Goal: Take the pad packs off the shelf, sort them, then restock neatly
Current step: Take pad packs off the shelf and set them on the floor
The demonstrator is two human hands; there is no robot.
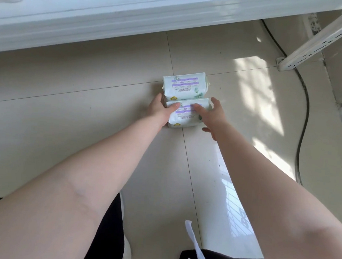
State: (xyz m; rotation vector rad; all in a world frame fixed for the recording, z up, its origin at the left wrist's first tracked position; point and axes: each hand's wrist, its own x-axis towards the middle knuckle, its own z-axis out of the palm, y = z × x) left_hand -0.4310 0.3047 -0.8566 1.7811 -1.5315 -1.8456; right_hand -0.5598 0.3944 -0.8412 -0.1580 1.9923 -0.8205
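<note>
Two white pad packs with purple bands lie on the tiled floor, one behind the other. The far pack (184, 85) lies free. The near pack (184, 118) is held from both sides: my left hand (161, 110) grips its left end with the thumb on top, and my right hand (211, 116) presses its right end with fingers spread over the top. The white shelf (92, 22) runs across the top of the view, well beyond the packs.
A white slotted shelf upright (322, 38) slants down to a foot on the floor at right. A black cable (304, 118) curves along the floor at right. My dark-clothed legs (106, 236) and a white strip (196, 248) are at the bottom.
</note>
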